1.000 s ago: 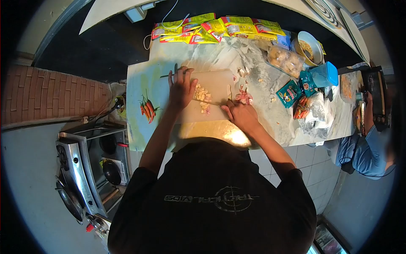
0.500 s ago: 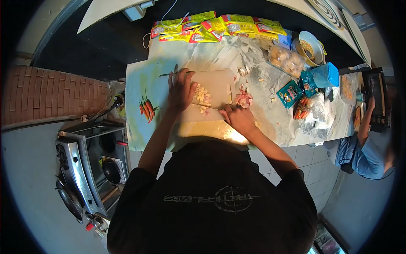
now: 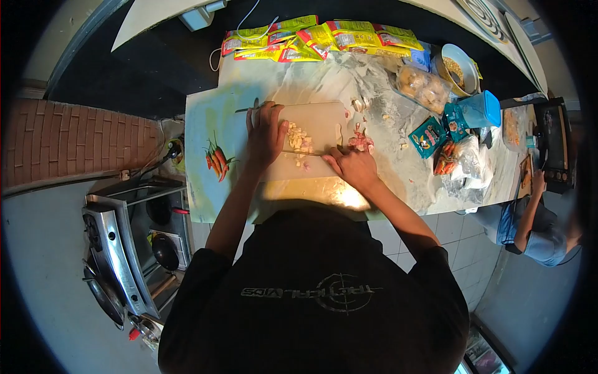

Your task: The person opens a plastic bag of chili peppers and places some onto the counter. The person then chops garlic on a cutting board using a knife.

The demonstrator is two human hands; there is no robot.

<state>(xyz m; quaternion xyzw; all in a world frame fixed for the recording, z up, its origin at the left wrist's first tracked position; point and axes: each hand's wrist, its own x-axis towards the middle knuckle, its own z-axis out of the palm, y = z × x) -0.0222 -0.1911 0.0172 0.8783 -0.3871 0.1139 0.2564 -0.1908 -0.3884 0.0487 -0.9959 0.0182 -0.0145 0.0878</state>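
My right hand [image 3: 356,167] is closed round the handle of a knife [image 3: 302,153], whose thin blade points left across a pale cutting board [image 3: 321,118]. Chopped pale pieces, apparently garlic [image 3: 298,137], lie on the board just beyond the blade, with a few bits on its near side. My left hand [image 3: 266,134] rests on the board's left side, fingers stretched out and pointing away from me. Another utensil with a dark, narrow end [image 3: 243,110] lies partly hidden by those fingers. Reddish shallots or their peels [image 3: 361,141] sit beside the board's right edge.
Red chillies [image 3: 217,163] lie left of the board. Yellow sachets [image 3: 317,40] line the table's back. At right are a plastic tray of round items [image 3: 422,88], a bowl [image 3: 460,68], green packets [image 3: 428,137] and a blue-lidded container [image 3: 483,109]. Another person's arm [image 3: 529,209] shows far right.
The knife has shifted slightly away from me and to the right, its blade lying flatter across the board. My left hand stays nearly in place. The other person's arm has lowered.
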